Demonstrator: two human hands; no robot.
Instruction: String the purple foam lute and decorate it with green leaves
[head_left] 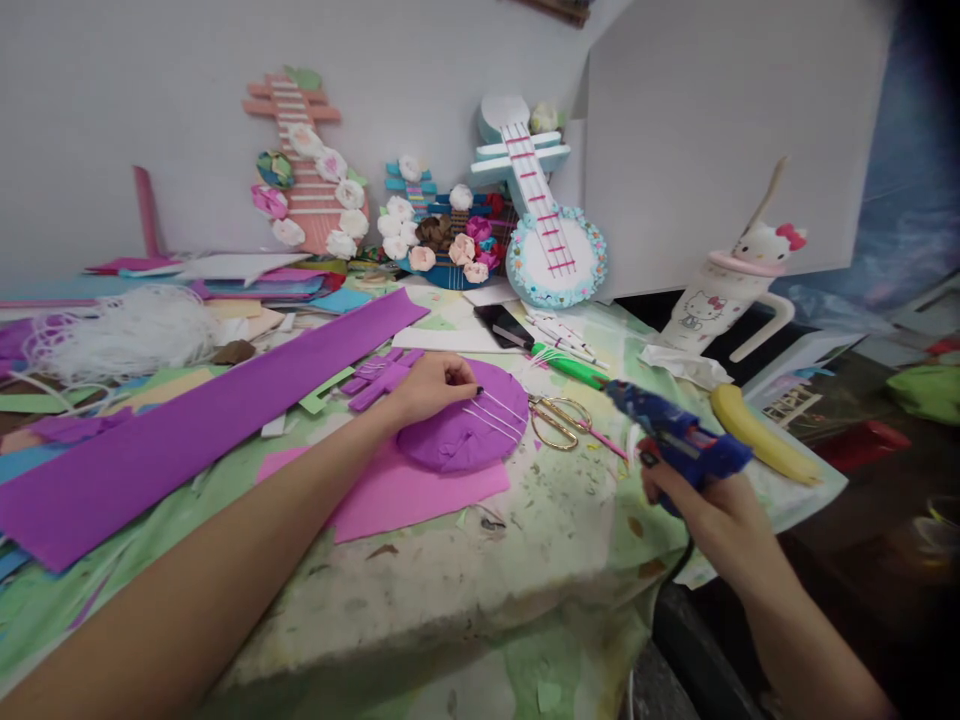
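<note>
A purple paper-covered craft instrument (pixel 454 452) with a round body lies on a pink sheet (pixel 420 510). My left hand (pixel 437 387) rests over its neck end, thumb and fingers pinched together at the white strings (pixel 496 425) that cross the round body; the exact grip is partly hidden. Off to the right, my right hand (pixel 716 510) is wrapped around the handle of a blue hot glue gun (pixel 679 430). The glue gun's nozzle points left, towards the instrument. Gold-handled scissors (pixel 559 425) lie between the instrument and the glue gun.
A long purple paper strip (pixel 225 415) and a tangle of white string (pixel 124 335) cover the left side. Finished craft instruments (pixel 559 250) lean on the wall. A banana (pixel 761 435) and a white cup (pixel 701 305) stand right, near the table's edge. The glue gun's cord hangs down.
</note>
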